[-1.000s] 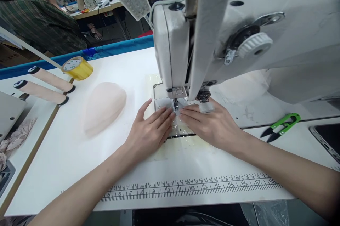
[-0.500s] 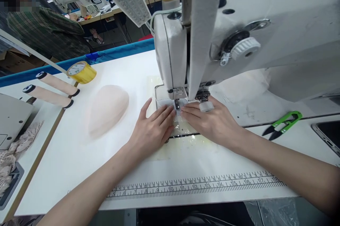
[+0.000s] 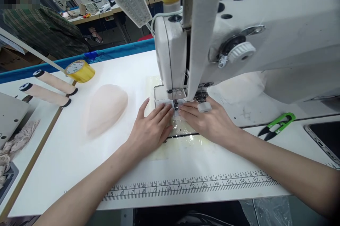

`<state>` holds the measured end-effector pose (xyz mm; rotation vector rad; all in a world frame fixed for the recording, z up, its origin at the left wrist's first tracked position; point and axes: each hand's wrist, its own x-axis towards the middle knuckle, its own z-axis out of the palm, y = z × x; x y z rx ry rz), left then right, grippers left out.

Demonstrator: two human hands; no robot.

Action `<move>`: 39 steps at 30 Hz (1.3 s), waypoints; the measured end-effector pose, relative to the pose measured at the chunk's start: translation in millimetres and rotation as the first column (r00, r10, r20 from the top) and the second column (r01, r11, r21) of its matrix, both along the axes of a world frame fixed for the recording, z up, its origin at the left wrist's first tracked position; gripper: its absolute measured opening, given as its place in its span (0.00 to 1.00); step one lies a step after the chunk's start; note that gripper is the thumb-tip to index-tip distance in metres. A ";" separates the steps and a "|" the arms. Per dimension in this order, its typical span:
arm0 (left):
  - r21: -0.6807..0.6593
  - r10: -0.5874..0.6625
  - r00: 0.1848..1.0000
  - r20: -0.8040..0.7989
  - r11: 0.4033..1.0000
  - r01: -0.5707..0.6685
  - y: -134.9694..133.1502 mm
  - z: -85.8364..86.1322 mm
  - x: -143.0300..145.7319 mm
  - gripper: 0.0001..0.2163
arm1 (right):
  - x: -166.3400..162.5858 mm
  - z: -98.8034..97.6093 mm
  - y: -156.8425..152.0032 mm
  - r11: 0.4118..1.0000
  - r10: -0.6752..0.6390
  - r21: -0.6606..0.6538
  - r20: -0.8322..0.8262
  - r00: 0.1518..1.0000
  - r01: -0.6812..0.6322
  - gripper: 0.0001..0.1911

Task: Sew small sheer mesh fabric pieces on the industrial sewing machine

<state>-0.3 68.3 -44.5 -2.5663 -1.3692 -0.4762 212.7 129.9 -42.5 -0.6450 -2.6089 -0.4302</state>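
Note:
My left hand (image 3: 152, 125) lies flat beside the presser foot (image 3: 175, 104) of a white sewing machine (image 3: 171, 52), thumb spread and fingertips just left of the foot. From the other side my right hand (image 3: 205, 119) reaches in, its fingers stretched out and pressing down close to the foot. A thin pale piece (image 3: 177, 113) shows between the fingertips; its kind and extent are mostly hidden under them. Left of my left hand rests a pale beige moulded cup (image 3: 107, 109) on the white tabletop (image 3: 71, 162).
Green-handled thread snips (image 3: 277, 126) and a phone (image 3: 325, 139) lie at right. At left are yellow tape (image 3: 80, 71), two beige thread spools (image 3: 45, 95) and lace (image 3: 18, 142). Another pale piece (image 3: 239, 86) sits under the machine arm. A person in a plaid shirt (image 3: 44, 33) is behind.
The view has shifted slightly, so most things sit a little further left. Both hands keep nearly the same place by the presser foot.

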 end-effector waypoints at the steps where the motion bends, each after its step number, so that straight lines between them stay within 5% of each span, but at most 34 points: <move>1: -0.003 0.004 1.000 -0.005 1.000 -0.004 0.0 -0.1 -0.1 0.18 | 0.0 0.5 -0.1 1.000 0.002 -0.005 0.012 1.000 -0.002 0.15; 9: -0.006 0.082 0.993 -0.081 0.997 -0.083 -0.8 4.2 -1.0 0.25 | 0.0 1.9 0.0 1.000 0.003 -0.004 -0.031 1.000 -0.003 0.14; 15: 0.201 0.067 0.997 -0.035 0.978 -0.059 -5.0 13.2 -1.4 0.10 | -0.9 3.1 -4.4 0.999 0.030 0.031 -0.112 0.993 -0.026 0.15; 21: 0.023 0.009 0.997 -0.077 1.000 -0.008 3.2 13.2 -7.2 0.18 | -6.4 2.7 -14.6 0.991 0.133 -0.002 -0.177 0.975 -0.136 0.17; 26: 0.144 -0.010 0.999 0.040 0.990 0.004 0.1 15.2 -8.9 0.09 | -6.9 6.7 -17.6 0.992 0.114 0.069 -0.208 0.972 -0.102 0.17; 31: 0.038 -0.056 0.992 0.113 0.998 0.052 0.0 16.1 -7.3 0.10 | -10.8 6.4 -20.8 0.984 0.156 -0.053 -0.221 0.963 -0.172 0.16; 39: -0.095 -0.087 0.987 0.132 0.991 0.099 7.2 11.3 -6.0 0.15 | -7.1 -0.9 -17.7 0.999 0.018 -0.045 -0.045 0.999 -0.020 0.12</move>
